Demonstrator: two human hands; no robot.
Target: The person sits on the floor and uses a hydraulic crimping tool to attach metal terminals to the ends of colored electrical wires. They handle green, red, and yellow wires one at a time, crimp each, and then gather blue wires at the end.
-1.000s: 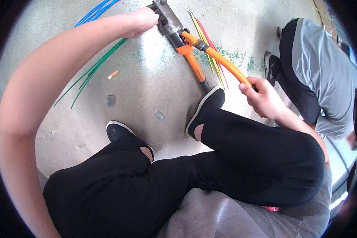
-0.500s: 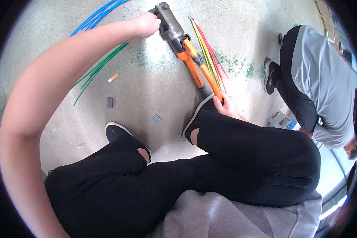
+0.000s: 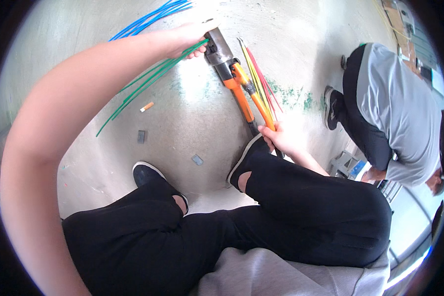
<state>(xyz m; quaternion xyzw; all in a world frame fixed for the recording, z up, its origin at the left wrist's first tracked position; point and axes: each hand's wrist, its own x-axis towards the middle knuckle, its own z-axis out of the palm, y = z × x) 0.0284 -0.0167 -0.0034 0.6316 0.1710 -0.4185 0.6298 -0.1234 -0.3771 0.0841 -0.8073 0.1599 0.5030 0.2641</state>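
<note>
A hydraulic crimping tool with a grey metal head and two orange handles (image 3: 241,101) lies slantwise on the floor in front of me. My left hand (image 3: 190,39) is closed beside its head, fingers curled under a bunch of green wires (image 3: 150,76) whose ends reach the jaw. The thumb lies near the top of the head. Near the handles' lower ends, my right hand (image 3: 277,137) grips one orange handle, beside my shoe. The jaw's inside is partly hidden.
Blue wires (image 3: 153,17) lie beyond my left arm; yellow wires (image 3: 255,71) and red wires (image 3: 264,79) lie right of the tool. A cigarette butt (image 3: 147,107) and two small grey pieces (image 3: 197,159) are on the floor. A person in grey (image 3: 399,108) bends over at the right.
The green wires now run across my left fingers up to the jaw, higher than before. My right hand has shifted slightly along the handle end. The whole view has moved a little.
</note>
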